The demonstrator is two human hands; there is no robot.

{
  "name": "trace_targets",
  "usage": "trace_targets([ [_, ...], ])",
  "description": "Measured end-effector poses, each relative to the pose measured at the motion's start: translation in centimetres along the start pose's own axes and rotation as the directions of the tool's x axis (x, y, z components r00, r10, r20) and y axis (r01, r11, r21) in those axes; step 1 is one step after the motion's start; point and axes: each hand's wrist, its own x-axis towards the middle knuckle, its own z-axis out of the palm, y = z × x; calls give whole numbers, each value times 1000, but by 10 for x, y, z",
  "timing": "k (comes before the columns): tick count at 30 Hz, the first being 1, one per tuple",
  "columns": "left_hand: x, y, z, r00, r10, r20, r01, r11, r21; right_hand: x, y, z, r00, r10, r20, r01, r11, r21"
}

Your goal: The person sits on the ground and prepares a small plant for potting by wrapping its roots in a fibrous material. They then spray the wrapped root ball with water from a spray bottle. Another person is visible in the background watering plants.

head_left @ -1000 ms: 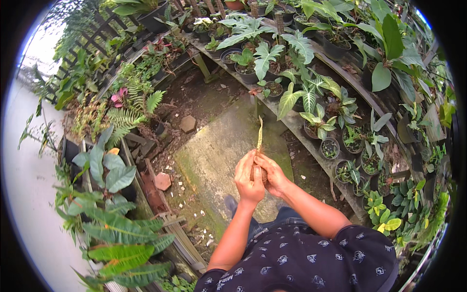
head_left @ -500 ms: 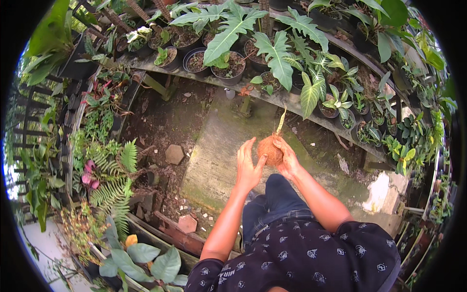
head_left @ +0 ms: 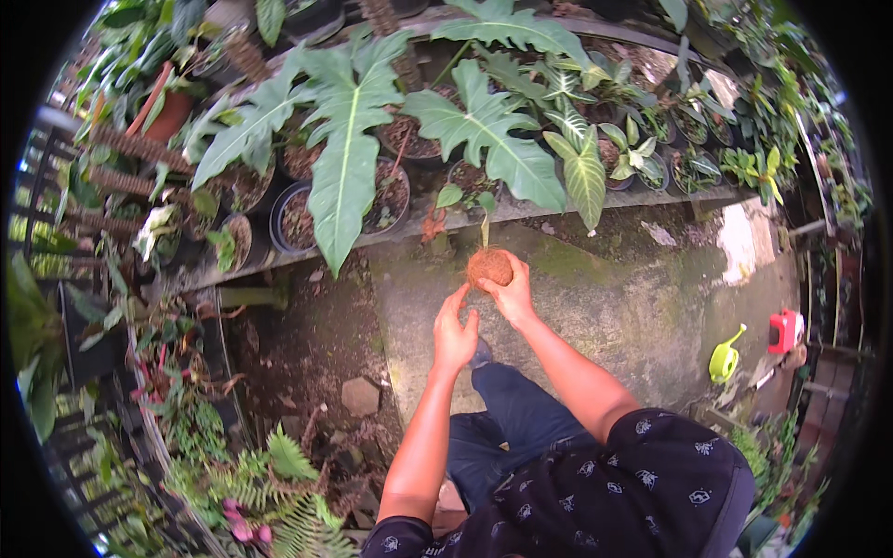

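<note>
A small plant with a round brown fibrous root ball (head_left: pixel 488 267) and a thin green stem with a few leaves on top is held up in front of me. My right hand (head_left: pixel 510 296) grips the ball from below and behind. Just left of the ball and slightly lower is my left hand (head_left: pixel 453 335), fingers spread, its fingertips close to the ball but holding nothing. Both hands are above a mossy concrete slab (head_left: pixel 595 298), near a raised ledge (head_left: pixel 391 237) of potted plants.
Black pots (head_left: pixel 296 219) with big lobed green leaves line the ledge ahead. Bare soil with stones (head_left: pixel 360 395) and ferns (head_left: pixel 288 456) lies to the left. A small green watering can (head_left: pixel 726 358) and a red container (head_left: pixel 783 330) sit at the right.
The view has swung toward the ledge of pots. My left hand has come off the root ball and opened; my right hand still holds it, now nearer the pots.
</note>
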Motion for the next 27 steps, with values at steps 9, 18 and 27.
trace_targets([
  [9, 125, -67, 51, 936, 222, 273, -224, 974, -23, 100, 30, -1, 920, -179, -347, 125, 977, -172],
  [18, 155, -139, 50, 889, 300, 346, -312, 950, -22, 150, 60, 15, 791, -449, -415, 254, 858, -446],
  [27, 190, -192, 70, 888, 327, 322, -334, 942, -34, 182, 95, 23, 776, -516, -363, 388, 844, -371],
])
